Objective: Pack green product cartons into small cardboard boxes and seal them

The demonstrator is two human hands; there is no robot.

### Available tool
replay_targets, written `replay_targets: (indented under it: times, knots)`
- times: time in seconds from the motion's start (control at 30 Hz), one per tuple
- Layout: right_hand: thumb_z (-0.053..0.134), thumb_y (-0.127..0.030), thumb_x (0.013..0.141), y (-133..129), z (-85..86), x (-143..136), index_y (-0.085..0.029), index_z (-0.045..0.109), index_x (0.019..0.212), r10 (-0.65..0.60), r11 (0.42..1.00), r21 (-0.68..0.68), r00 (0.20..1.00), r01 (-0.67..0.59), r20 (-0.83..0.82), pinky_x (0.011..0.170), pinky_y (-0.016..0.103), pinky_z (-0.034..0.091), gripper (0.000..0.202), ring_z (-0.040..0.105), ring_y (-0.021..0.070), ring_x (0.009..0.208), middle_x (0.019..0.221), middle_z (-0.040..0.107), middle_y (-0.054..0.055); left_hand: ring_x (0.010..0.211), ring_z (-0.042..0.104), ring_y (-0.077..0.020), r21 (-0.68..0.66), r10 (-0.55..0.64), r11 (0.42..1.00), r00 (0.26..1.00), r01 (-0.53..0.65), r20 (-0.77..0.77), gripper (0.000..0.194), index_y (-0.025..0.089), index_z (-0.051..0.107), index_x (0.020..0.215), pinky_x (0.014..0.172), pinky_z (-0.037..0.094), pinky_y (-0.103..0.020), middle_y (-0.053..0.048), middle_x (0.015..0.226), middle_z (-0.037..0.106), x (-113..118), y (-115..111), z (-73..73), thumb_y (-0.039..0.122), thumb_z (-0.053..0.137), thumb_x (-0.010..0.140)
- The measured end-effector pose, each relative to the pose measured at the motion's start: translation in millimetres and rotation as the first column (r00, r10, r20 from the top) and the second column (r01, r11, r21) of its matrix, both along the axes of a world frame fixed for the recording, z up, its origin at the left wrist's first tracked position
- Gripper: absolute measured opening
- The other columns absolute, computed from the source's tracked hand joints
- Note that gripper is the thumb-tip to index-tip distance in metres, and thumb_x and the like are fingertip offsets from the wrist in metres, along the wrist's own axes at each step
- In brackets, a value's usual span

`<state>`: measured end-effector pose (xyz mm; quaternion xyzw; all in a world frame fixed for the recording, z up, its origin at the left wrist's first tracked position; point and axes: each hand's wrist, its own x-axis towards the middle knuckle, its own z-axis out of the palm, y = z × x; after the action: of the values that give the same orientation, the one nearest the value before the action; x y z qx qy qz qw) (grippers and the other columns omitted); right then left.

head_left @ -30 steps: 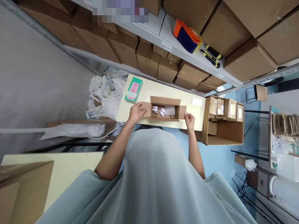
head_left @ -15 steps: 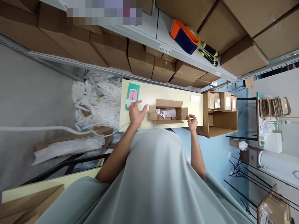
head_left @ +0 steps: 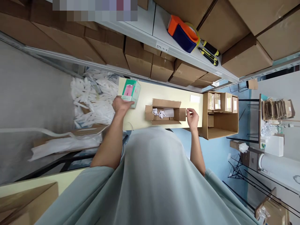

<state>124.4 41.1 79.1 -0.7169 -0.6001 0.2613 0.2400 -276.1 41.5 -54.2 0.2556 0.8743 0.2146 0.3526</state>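
My left hand grips the near end of a green and pink box at the left end of the pale yellow table. That box is tilted, so its side shows. Near the table's middle lies an open cardboard box with its flaps spread; crumpled paper and a pale wrapped item are inside. My right hand is beside the right end flap, with thumb and fingertips pinched together; anything between them is too small to make out.
A large open carton holding smaller boxes stands at the table's right end. A shelf with cartons, a tape dispenser and cutters runs beyond the table. Shredded paper lies to the left.
My left hand has moved left from open air onto the green and pink box and taken hold of it, and the box has tipped. My right hand stays near the flap.
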Motion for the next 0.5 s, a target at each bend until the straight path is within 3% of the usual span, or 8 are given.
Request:
replay_targets:
  times: [0.07, 0.13, 0.23, 0.33, 0.4, 0.5]
  knots:
    - [0.058, -0.068, 0.108, 5.5, 12.6, -4.1, -0.019, 0.081, 0.116, 0.072, 0.997, 0.02, 0.997, -0.072, -0.01, 0.081, 0.04, 0.064, 0.054, 0.077, 0.0247, 0.086, 0.119, 0.086, 0.015, 0.12, 0.074, -0.0341, 0.075, -0.027, 0.997, 1.0, 0.028, -0.017, 0.071, 0.009, 0.072, 0.132, 0.12, 0.057, -0.059, -0.014, 0.124, 0.081, -9.7, -6.4, 21.5, 0.03, 0.1, 0.071]
    - [0.06, -0.065, 0.111, 9.8, 27.5, -11.4, -0.021, 0.08, 0.12, 0.181, 0.981, 0.065, 0.983, -0.18, -0.012, 0.078, 0.038, 0.066, 0.05, 0.076, 0.0234, 0.087, 0.124, 0.085, 0.015, 0.128, 0.073, -0.034, 0.249, -0.103, 0.961, 0.99, 0.124, -0.093, 0.084, 0.013, 0.07, 0.146, 0.123, 0.055, -0.055, -0.014, 0.14, 0.079, -12.3, -17.0, 51.9, 0.033, 0.1, 0.071]
    - [0.065, -0.062, 0.114, 12.1, 51.1, -24.8, -0.026, 0.076, 0.144, 0.384, 0.912, 0.153, 0.923, -0.38, 0.006, 0.083, 0.038, 0.07, 0.048, 0.078, 0.0225, 0.096, 0.147, 0.077, 0.014, 0.134, 0.072, -0.0345, 0.475, -0.316, 0.788, 0.919, 0.392, -0.235, 0.082, 0.019, 0.07, 0.152, 0.12, 0.057, -0.047, -0.012, 0.149, 0.076, 1.3, -33.9, 105.6, 0.035, 0.094, 0.075]
    - [0.067, -0.055, 0.115, 11.4, 68.9, -30.1, -0.035, 0.054, 0.174, 0.565, 0.803, 0.17, 0.82, -0.572, 0.094, 0.095, 0.041, 0.073, 0.064, 0.077, 0.0283, 0.125, 0.177, 0.056, 0.013, 0.133, 0.074, -0.0328, 0.487, -0.513, 0.65, 0.809, 0.584, -0.286, 0.072, 0.029, 0.072, 0.152, 0.115, 0.059, -0.043, -0.005, 0.148, 0.077, 33.0, -42.1, 146.0, 0.033, 0.085, 0.082]
    - [0.067, -0.045, 0.115, 11.2, 73.5, -23.5, -0.04, 0.04, 0.183, 0.627, 0.751, 0.116, 0.758, -0.65, 0.183, 0.1, 0.046, 0.074, 0.074, 0.07, 0.0341, 0.144, 0.186, 0.045, 0.011, 0.135, 0.073, -0.0336, 0.462, -0.622, 0.59, 0.737, 0.663, -0.264, 0.07, 0.032, 0.072, 0.152, 0.116, 0.059, -0.043, -0.004, 0.148, 0.077, 58.9, -42.6, 155.2, 0.033, 0.083, 0.084]
    - [0.069, -0.032, 0.111, 11.7, 66.0, -1.4, -0.04, 0.028, 0.188, 0.651, 0.74, -0.013, 0.712, -0.672, 0.265, 0.102, 0.05, 0.074, 0.088, 0.069, 0.038, 0.144, 0.182, 0.046, 0.013, 0.138, 0.071, -0.0359, 0.431, -0.726, 0.543, 0.661, 0.721, -0.191, 0.067, 0.03, 0.072, 0.154, 0.121, 0.057, -0.047, -0.006, 0.15, 0.077, 94.3, -41.6, 144.0, 0.032, 0.079, 0.087]
